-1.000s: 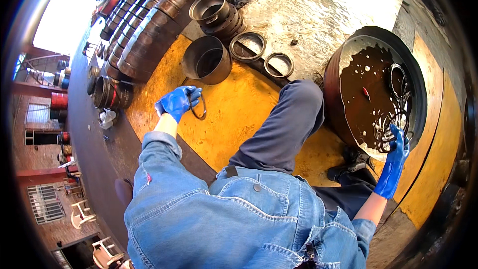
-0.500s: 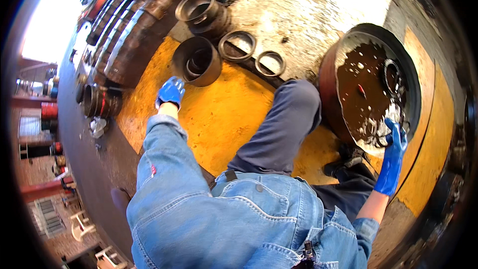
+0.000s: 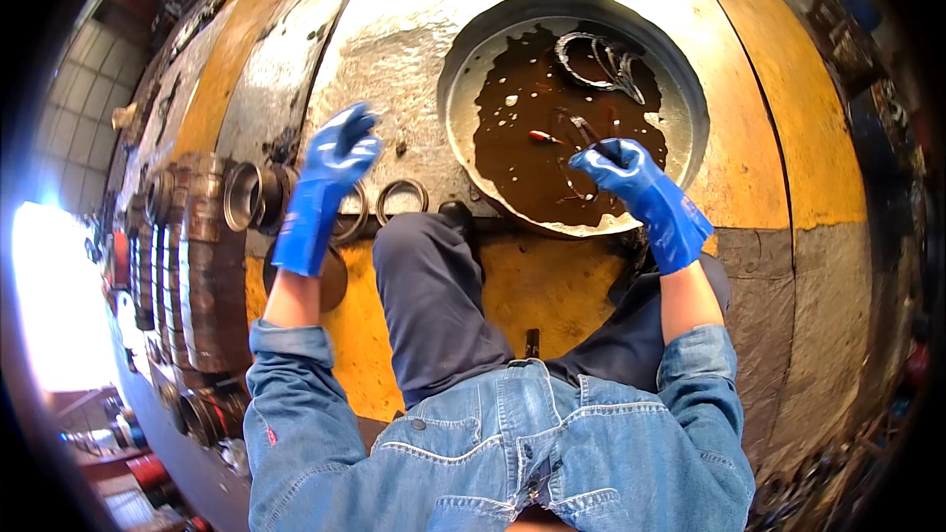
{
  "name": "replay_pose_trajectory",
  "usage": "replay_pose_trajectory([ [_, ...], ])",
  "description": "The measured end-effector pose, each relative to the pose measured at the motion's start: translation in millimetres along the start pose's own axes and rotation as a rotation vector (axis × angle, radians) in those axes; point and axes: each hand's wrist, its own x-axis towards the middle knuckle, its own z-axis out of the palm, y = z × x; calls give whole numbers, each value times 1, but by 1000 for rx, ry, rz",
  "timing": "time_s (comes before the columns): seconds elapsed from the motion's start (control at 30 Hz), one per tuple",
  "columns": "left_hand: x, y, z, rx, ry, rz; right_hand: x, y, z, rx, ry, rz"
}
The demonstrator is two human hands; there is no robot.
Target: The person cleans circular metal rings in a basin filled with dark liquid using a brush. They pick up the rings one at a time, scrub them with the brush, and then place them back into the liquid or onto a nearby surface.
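Note:
Both of my hands wear long blue gloves. My right hand (image 3: 626, 166) is over the near right part of a large round tub (image 3: 698, 123) of dark brown liquid (image 3: 503, 163). Its fingers are closed on a thin dark ring, partly hidden by the glove and hard to trace against the liquid. A small red and white object (image 3: 543, 136) lies left of that hand. Farther back in the tub rests a bundle of thin metal rings (image 3: 581, 74). My left hand (image 3: 343, 146) hangs in the air left of the tub, empty, its fingers loosely curled and apart.
Two wider metal rings (image 3: 402, 199) lie on the floor below my left hand. Beside them stand metal cylinders (image 3: 248, 197), and farther left a stack of large rusty cylindrical parts (image 3: 202, 266). Yellow-painted plates (image 3: 739, 172) cover the floor right of the tub.
My view has turned toward the tub. My right hand has moved from the tub's near edge to above the liquid with a thin ring. My left hand has risen away from the metal cylinder.

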Motion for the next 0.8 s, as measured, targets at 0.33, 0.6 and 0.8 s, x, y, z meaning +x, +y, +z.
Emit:
replay_pose_trajectory([
  [0.33,88,109,253,913,-485,1007,-9,-26,-19,-350,-203,-70],
  [0.6,126,91,265,1100,-882,617,0,-26,-42,-204,-30,-219],
  [0.8,134,143,198,949,-531,-251,40,39,-81,299,487,-482],
])
